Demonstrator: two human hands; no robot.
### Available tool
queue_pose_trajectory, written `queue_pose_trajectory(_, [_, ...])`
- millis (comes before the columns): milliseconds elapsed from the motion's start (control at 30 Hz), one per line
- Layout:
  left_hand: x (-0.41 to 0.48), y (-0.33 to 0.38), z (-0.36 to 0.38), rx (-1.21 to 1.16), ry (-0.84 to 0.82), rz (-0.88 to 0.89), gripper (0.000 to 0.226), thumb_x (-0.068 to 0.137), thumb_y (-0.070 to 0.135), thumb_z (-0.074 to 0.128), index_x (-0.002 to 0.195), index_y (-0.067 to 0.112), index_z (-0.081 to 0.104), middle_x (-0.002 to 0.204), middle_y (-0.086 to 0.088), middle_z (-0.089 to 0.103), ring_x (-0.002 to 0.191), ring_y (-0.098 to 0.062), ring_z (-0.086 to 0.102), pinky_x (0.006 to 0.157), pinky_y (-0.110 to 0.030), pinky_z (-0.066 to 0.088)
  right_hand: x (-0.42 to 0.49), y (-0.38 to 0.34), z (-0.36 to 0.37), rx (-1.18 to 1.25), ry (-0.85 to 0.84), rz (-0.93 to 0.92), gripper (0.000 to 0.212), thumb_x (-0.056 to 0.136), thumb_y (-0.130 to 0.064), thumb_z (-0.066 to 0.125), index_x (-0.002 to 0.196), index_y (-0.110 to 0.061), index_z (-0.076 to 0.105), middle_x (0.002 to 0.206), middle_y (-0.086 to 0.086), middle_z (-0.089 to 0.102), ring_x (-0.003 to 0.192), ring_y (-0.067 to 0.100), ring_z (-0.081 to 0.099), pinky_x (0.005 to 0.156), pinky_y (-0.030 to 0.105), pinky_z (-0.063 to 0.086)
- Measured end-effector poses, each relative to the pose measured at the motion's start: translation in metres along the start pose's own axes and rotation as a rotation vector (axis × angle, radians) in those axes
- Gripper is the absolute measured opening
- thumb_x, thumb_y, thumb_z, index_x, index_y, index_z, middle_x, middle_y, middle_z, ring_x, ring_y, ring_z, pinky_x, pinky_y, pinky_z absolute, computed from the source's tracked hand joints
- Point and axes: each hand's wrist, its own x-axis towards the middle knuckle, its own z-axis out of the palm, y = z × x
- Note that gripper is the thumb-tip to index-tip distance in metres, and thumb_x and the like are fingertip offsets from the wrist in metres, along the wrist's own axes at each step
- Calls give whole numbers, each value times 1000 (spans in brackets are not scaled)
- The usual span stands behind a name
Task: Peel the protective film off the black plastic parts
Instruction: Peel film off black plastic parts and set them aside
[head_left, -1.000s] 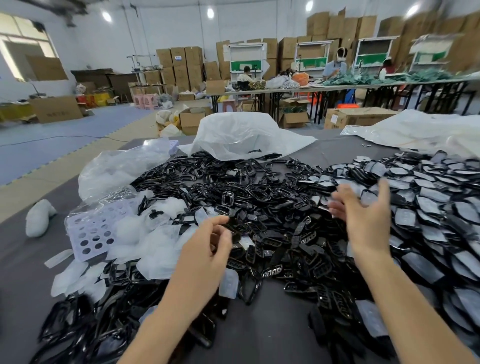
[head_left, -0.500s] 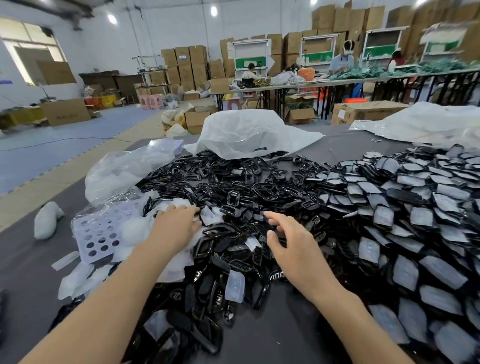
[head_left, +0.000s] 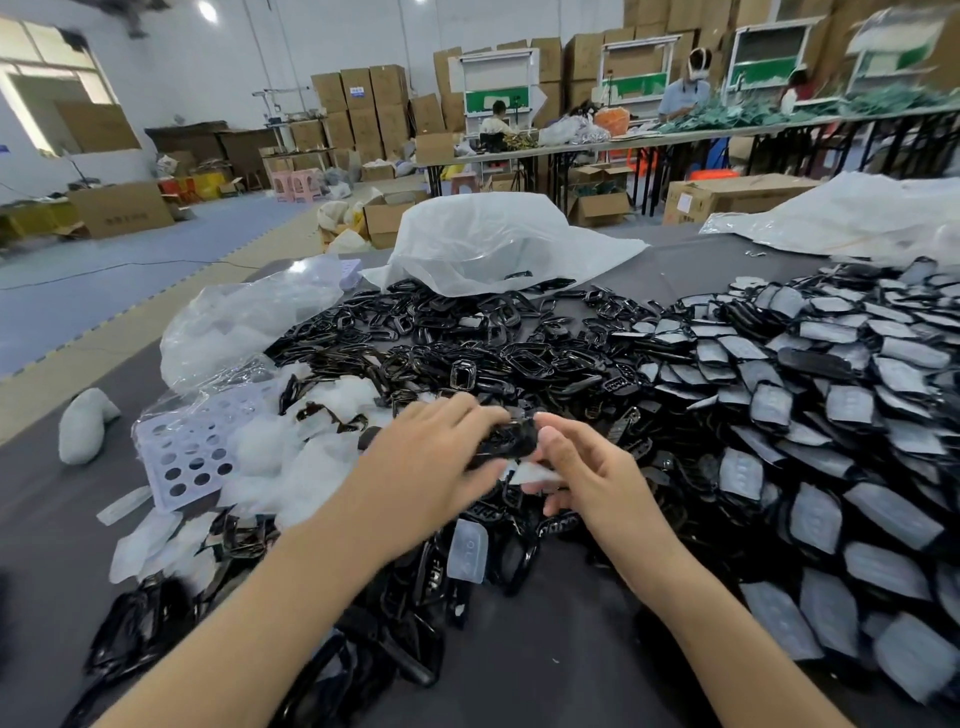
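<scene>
A black plastic part (head_left: 506, 441) is held between both hands above the middle of the pile. My left hand (head_left: 431, 467) grips its left end with curled fingers. My right hand (head_left: 592, 473) pinches its right end with thumb and fingers. A strip of whitish film (head_left: 535, 474) shows just under the part, between the hands. A heap of bare black parts (head_left: 467, 353) spreads across the grey table (head_left: 41, 561). To the right lies a heap of black parts with film on them (head_left: 831, 415).
Peeled white film pieces (head_left: 291, 467) and a perforated lilac tray (head_left: 192, 457) lie at the left. Clear plastic bags (head_left: 244, 317) and a white sack (head_left: 488, 239) sit behind the heaps. Another work table with people stands far behind.
Both hands came together at the middle: the left moved right from the film pile, the right moved slightly right and up, and they now hold one black part between them.
</scene>
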Motion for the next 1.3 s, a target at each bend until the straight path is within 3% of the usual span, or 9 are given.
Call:
queue_pose_trajectory(167, [4, 6, 10, 18, 26, 63, 42, 90, 37, 65, 128, 20, 59, 110, 6, 62, 96, -15, 62, 82, -29, 49, 0, 6, -8, -61, 41, -29, 7, 99, -20, 64, 99, -22, 72, 85, -3, 75, 52, 15, 63, 42, 24, 47])
queue_pose_trajectory(300, [7, -6, 11, -190, 16, -163, 40, 98, 42, 52, 135, 24, 53, 119, 10, 57, 108, -9, 56, 90, -26, 48, 2, 4, -17, -144, 211, -57, 8, 97, -28, 65, 97, -21, 67, 71, -6, 71, 39, 13, 55, 37, 23, 41])
queue_pose_trajectory(433, [3, -13, 22, -44, -295, -236, 35, 102, 41, 46, 135, 30, 52, 125, 8, 53, 120, -14, 51, 96, -28, 41, 6, 4, -25, -62, 359, -45, 9, 96, -28, 65, 95, -19, 64, 71, -1, 62, 39, 10, 52, 39, 20, 41])
queue_pose_trajectory(567, [1, -8, 32, 89, -334, -178, 31, 105, 41, 39, 130, 32, 55, 122, 11, 55, 121, -12, 48, 95, -26, 41, 8, 4, -25, 12, 384, -33, 9, 95, -22, 66, 91, -15, 62, 81, 4, 63, 46, 10, 59, 43, 20, 46])
queue_pose_trajectory(633, [1, -5, 33, -52, -274, -268, 26, 105, 36, 42, 121, 29, 61, 116, 12, 60, 113, -9, 53, 90, -24, 44, 7, 5, -25, 14, 377, -32, 9, 95, -20, 66, 90, -14, 61, 76, 7, 63, 48, 9, 60, 44, 19, 47])
queue_pose_trajectory(733, [0, 6, 31, -575, -12, -559, 12, 100, 24, 56, 102, 24, 68, 86, 12, 69, 81, 1, 62, 72, -10, 45, 6, 5, -24, 33, 373, -32, 9, 95, -19, 66, 90, -14, 60, 75, 9, 63, 48, 9, 60, 44, 19, 47])
queue_pose_trajectory(867, [2, 31, 32, -1241, 124, -749, 14, 99, 13, 59, 104, 18, 71, 76, 9, 68, 68, -8, 64, 67, -19, 55, 6, 4, -20, 37, 371, -52, 9, 95, -16, 65, 89, -14, 59, 71, -3, 61, 50, 11, 64, 44, 20, 48])
queue_pose_trajectory(1033, [1, 44, 44, -1457, 238, -810, 13, 96, 11, 62, 108, 10, 69, 79, -6, 70, 75, -17, 71, 71, -25, 59, 4, 4, -18, 15, 354, -56, 6, 94, -15, 65, 93, -14, 60, 66, -12, 65, 54, 14, 68, 46, 20, 50])
queue_pose_trajectory(1300, [0, 46, 47, -1639, 302, -861, 15, 100, 7, 56, 103, 14, 69, 84, -11, 66, 84, -25, 74, 73, -31, 60, 0, 2, -13, 17, 322, -47, 6, 94, -16, 67, 94, -17, 61, 77, -2, 67, 57, 17, 70, 50, 21, 52])
